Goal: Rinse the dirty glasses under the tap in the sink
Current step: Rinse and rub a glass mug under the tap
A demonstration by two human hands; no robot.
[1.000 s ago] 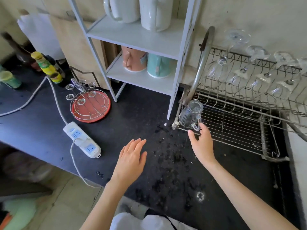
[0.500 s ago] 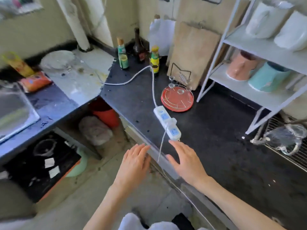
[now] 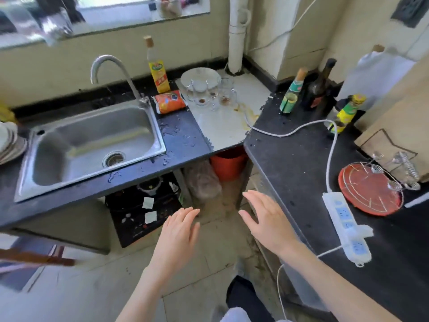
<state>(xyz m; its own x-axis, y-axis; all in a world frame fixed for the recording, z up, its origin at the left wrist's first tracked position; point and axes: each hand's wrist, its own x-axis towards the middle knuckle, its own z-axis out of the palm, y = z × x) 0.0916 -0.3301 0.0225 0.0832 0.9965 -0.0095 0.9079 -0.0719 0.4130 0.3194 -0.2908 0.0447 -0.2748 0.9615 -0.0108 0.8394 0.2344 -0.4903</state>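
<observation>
glasses [image 3: 212, 94] with brown dregs in the bottom stand in a small cluster on the pale slab at the back corner, just in front of a white plate [image 3: 200, 76] and right of an orange packet [image 3: 170, 101]. we see them well apart from both of our hands. our left hand [image 3: 180, 231] hangs over the floor with fingers straight and together, holding nothing. our right hand [image 3: 267, 218] is spread flat beside it, near the front edge of the dark counter [image 3: 297, 173], fingers straight and also holding nothing.

the steel sink [image 3: 90, 145] sits to the left, with its curved tap [image 3: 113, 73] arching over the back rim; we cannot tell if any water runs. water drops lie on the dark top between the sink and the pale slab. a yellow bottle [image 3: 157, 68] stands behind the packet. stacked plates [image 3: 9, 142] rest at the sink's left edge.

on the right counter lie a white power strip [image 3: 347, 225] with its cord trailing back, a red round rack [image 3: 370, 191], and several bottles [image 3: 320, 89] near the wall. an orange bucket [image 3: 228, 165] stands under the slab.
</observation>
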